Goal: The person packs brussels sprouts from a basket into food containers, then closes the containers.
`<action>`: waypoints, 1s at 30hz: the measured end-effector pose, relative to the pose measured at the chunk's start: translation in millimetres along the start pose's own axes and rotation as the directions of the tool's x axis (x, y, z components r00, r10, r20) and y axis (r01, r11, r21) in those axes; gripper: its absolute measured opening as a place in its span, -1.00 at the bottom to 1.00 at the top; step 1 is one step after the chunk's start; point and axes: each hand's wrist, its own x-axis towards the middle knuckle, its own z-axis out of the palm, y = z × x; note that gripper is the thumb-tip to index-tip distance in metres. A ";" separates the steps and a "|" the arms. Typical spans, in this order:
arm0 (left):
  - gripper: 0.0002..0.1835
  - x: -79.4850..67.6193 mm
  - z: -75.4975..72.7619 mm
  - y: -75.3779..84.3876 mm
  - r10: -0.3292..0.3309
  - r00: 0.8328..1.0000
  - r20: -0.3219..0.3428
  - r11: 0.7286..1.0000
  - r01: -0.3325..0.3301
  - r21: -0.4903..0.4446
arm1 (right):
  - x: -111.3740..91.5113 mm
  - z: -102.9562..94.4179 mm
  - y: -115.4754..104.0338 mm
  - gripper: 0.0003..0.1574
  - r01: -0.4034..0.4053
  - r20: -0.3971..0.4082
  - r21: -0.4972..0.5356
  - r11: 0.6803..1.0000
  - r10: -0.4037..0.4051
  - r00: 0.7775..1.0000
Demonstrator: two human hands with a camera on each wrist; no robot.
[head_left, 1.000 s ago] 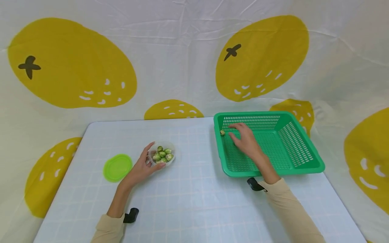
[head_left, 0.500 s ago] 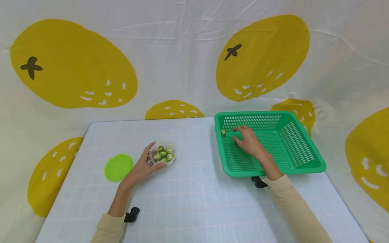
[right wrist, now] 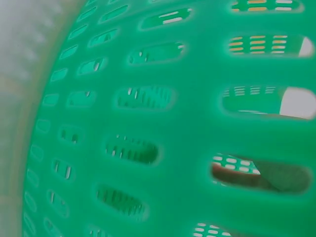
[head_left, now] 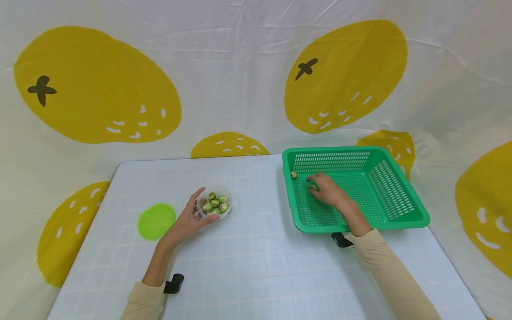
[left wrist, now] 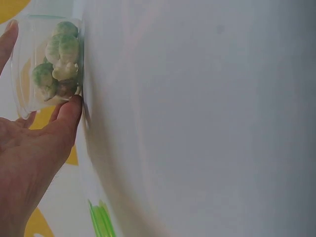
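Note:
My left hand [head_left: 192,218] holds a clear round plastic tub [head_left: 229,195] by its side, thumb and fingers around the wall. Several green Brussels sprouts [head_left: 214,203] lie in the tub; the left wrist view shows them heaped through its clear wall [left wrist: 37,54]. Inside the green basket [head_left: 298,218], my right hand [head_left: 330,190] reaches low, its thumb and fingers pinching a Brussels sprout [head_left: 313,187] that they partly cover. Another sprout [head_left: 294,175] sits by the basket's left wall. The slotted basket wall [right wrist: 197,123] fills the right wrist view and hides most of that hand.
A bright green round lid [head_left: 156,221] lies on the table left of the tub, beside my left forearm. Pale checked cloth covers the table [head_left: 248,266]. Behind it hangs a white sheet [head_left: 232,80] printed with yellow fruit.
My right hand has drawn back from the basket's left wall and dipped lower, its fingers closing around a sprout. The left hand and tub stay in place.

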 end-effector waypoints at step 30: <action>0.07 0.3 0.6 -2.5 -0.004 1.000 0.013 1.000 0.005 -0.017 | -3.7 -0.2 -3.0 -0.83 0.011 0.046 -0.047 0.999 -0.008 0.999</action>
